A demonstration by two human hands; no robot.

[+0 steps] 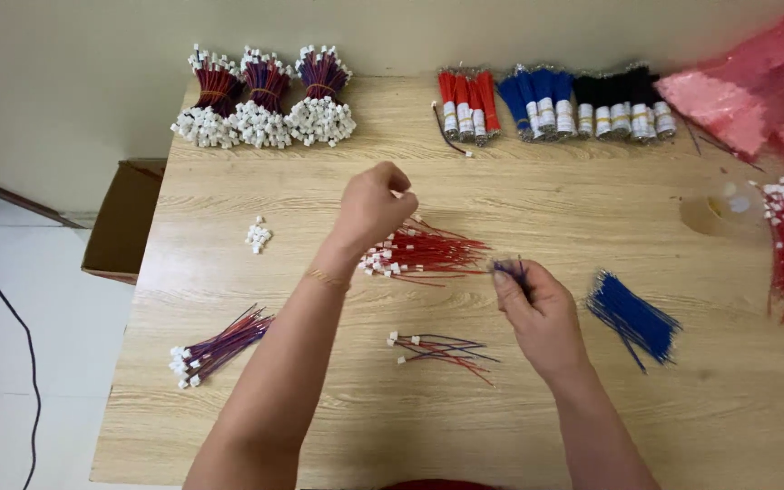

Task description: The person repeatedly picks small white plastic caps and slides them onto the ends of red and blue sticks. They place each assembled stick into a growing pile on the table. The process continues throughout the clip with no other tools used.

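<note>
A pale wood bench (pixel 229 417) against a beige wall (pixel 74 82): left hand (pixel 372 207) pinches red wires (pixel 433 252), right hand (pixel 542 313) grips blue wires (pixel 512 269).

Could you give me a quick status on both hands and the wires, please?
Left hand closed, raised over red wires. Right hand pinching blue wires. Finished leads between the arms. Nothing in the way.

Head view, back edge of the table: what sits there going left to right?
Three red-and-purple wire bundles with white connectors → red wire bundles → blue wire bundles → black wire bundles → pink plastic bags.
</note>
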